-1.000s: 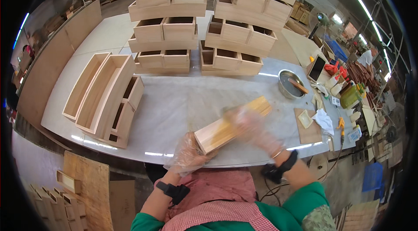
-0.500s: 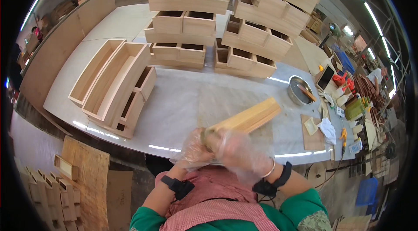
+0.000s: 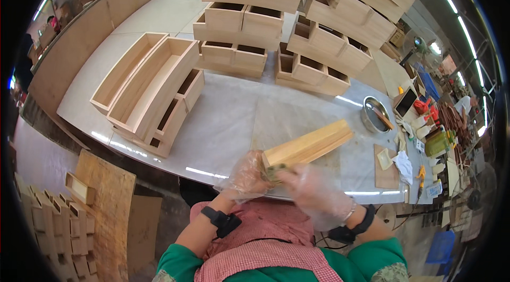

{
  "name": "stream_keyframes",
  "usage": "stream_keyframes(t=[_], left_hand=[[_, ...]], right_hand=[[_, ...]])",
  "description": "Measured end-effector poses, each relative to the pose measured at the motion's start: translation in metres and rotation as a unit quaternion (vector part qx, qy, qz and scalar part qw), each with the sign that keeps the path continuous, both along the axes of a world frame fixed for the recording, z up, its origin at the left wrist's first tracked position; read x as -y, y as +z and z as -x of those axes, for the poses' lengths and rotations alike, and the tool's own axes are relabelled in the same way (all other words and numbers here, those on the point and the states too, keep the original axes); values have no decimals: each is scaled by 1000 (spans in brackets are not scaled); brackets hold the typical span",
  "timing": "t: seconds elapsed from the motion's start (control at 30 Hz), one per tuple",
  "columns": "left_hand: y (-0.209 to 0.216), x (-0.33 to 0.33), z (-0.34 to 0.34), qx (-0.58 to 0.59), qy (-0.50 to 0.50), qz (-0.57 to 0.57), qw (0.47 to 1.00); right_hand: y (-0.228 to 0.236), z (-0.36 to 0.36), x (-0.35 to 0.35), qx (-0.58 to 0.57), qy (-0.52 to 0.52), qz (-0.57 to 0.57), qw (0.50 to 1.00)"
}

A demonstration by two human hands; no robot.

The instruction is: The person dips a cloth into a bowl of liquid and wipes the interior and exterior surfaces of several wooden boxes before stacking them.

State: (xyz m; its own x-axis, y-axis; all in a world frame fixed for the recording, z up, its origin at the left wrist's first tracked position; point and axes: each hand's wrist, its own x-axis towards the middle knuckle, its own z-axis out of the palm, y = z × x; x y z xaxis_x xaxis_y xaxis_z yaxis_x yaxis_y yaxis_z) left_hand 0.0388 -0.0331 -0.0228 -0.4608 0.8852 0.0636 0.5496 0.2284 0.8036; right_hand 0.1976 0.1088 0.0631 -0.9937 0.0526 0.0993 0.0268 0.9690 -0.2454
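Observation:
A long, narrow yellowish wooden piece [image 3: 313,141], box-like in shape, lies slantwise over the near edge of the table. My left hand [image 3: 249,174], in a thin clear plastic glove, is closed round its near left end. My right hand [image 3: 311,189], gloved the same way, pinches a small greenish-brown pad [image 3: 275,169] against that end. Slight blur hides the exact kind of the pad. To the right of the piece stands a steel bowl [image 3: 367,117] with dark liquid and a brush [image 3: 383,118] resting in it.
Pale wooden drawer boxes [image 3: 151,88] sit at the left; tall stacks of similar boxes [image 3: 239,24] rise at the back. A small board [image 3: 386,175], a white cloth [image 3: 404,167], bottles [image 3: 423,131] and a heat-gun-like orange tool [image 3: 421,173] crowd the right side. More boxes [image 3: 58,229] stand lower left.
The view has shifted, so the table's contents sit farther right. My right hand has moved off the end slightly, showing more of the greenish pad. My left hand keeps its hold.

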Motion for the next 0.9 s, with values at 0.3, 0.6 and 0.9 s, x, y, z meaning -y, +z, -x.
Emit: stream_keyframes(t=[0.3, 0.6, 0.9], left_hand=[[-5, -7, 0, -143, -47, -57, 987], [13, -6, -16, 63, 42, -11, 997], [1, -7, -14, 68, 9, -67, 995]], right_hand=[[-10, -2, 9, -52, -3, -13, 999], [-27, -45, -79, -229, -165, -218, 934], [-30, -51, -114, -113, -347, -159, 918]])
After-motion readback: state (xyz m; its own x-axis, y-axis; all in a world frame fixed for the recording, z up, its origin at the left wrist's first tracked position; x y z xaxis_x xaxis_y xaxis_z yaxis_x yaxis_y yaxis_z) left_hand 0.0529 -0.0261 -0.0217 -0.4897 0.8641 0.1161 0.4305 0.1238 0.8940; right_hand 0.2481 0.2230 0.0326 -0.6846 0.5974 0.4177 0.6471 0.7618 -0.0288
